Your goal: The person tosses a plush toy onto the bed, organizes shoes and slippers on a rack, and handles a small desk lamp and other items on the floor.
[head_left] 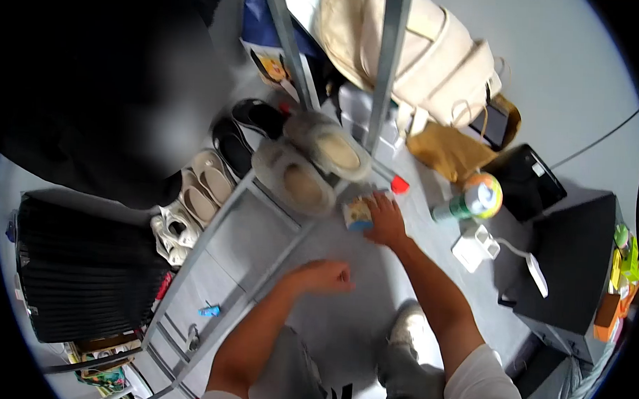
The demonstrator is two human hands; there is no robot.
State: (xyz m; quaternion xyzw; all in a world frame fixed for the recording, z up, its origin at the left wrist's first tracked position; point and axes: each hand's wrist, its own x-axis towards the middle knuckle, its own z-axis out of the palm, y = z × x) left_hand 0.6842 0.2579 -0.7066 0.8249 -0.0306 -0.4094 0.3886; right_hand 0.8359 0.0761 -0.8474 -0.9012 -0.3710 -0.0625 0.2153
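Observation:
My right hand [386,221] reaches low over the grey floor, its fingers closed over a small white and blue printed box [358,213]. Just left of that box, a pair of fuzzy grey slippers [293,179] sits by the grey metal ladder [289,251]. My left hand [327,276] is curled up in the air below the slippers, fingers folded inward. Whatever those fingers may hold is hidden.
Black shoes [232,146], beige shoes [198,199] and white sneakers [175,231] line the ladder's far side. A cream backpack [426,55] stands at the top. To the right are a green bottle [460,206], a white power strip [475,248] and a black cabinet [574,261].

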